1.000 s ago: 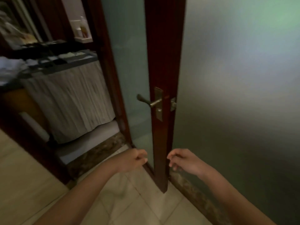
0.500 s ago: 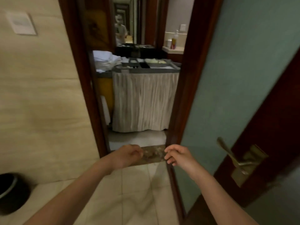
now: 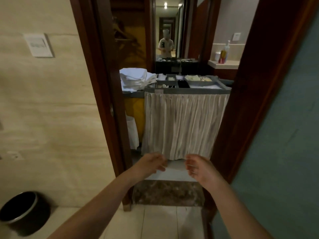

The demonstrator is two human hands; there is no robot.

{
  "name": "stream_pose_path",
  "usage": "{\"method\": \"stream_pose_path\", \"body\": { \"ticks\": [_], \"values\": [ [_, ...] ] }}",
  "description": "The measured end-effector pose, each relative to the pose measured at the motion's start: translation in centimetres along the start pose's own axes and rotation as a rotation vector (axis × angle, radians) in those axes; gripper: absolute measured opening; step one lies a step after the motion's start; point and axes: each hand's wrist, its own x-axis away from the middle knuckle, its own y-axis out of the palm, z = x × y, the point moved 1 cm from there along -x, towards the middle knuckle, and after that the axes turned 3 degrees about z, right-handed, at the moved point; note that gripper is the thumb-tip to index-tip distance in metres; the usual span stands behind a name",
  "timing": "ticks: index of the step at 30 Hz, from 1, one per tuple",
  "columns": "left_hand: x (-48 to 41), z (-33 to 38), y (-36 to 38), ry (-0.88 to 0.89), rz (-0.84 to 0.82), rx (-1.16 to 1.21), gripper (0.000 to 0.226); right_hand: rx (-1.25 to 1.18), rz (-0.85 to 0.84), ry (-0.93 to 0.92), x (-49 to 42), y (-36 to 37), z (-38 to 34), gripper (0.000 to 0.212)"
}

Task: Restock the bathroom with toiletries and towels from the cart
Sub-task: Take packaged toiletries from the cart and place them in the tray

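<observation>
The housekeeping cart (image 3: 188, 91) stands just outside the bathroom doorway, with a pleated pale curtain (image 3: 183, 125) hanging down its front. Its grey top tray holds several compartments of small toiletries (image 3: 197, 78). A stack of folded white towels (image 3: 135, 80) rests on its left end. My left hand (image 3: 151, 163) and my right hand (image 3: 198, 167) are held out side by side, low in front of the curtain. Both are empty, fingers loosely spread and blurred by motion.
A dark wooden door frame (image 3: 105, 94) bounds the opening on the left; the frosted glass door (image 3: 283, 135) stands open on the right. A black bin (image 3: 22, 210) sits on the floor at lower left. A marble threshold (image 3: 167, 193) crosses the doorway. A mirror behind the cart reflects a person (image 3: 166, 46).
The view has swung from the door's handle and edge to face the doorway and cart squarely. Both hands have gone from loosely curled to fingers spread, and the cart looks closer.
</observation>
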Motion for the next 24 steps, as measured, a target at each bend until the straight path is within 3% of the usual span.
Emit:
{"method": "stream_pose_path", "body": {
  "ticks": [13,24],
  "values": [
    [-17.8,1.4,-6.4,-0.113,0.011,0.372,0.033,-0.267,-0.021,0.096,-16.8,2.7,-8.0,0.016],
    [-36.4,4.4,-14.8,-0.085,0.006,0.358,0.027,-0.302,0.013,0.060,-30.0,9.1,-17.0,0.019]
  ]
}}
